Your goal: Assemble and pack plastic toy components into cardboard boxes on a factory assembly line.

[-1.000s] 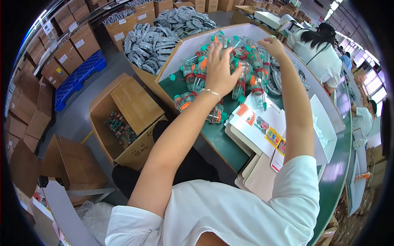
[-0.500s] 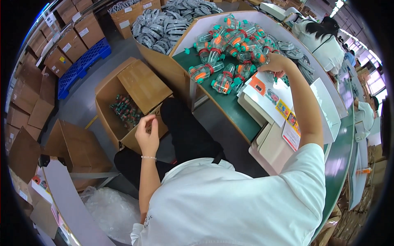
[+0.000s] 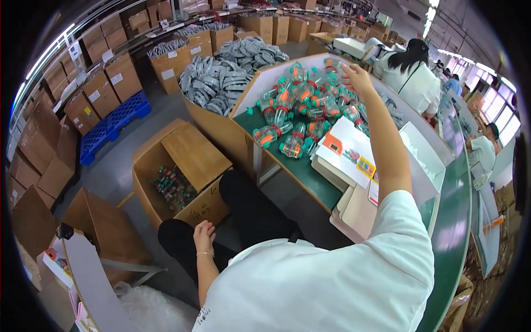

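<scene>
My right hand reaches over the far side of a heap of clear plastic bottle-shaped pieces with teal ends, red bands and orange parts inside. Its fingers are apart, close to one such piece at the heap's back edge, and I see nothing in them. The heap covers the green tabletop. Over my lap, my left hand is loosely curled, with nothing visible in it. A white printed card lies on beige trays below my right forearm.
An open carton with small teal and red pieces stands by my knees. Grey curved parts fill a large box behind it. A white box stands right of the trays. A blue pallet carries cartons; a co-worker sits beyond the table.
My right hand has moved from the heap's near right, by the card, to its far edge. My left hand has dropped toward my lap and curled more. The head view has tipped up.
</scene>
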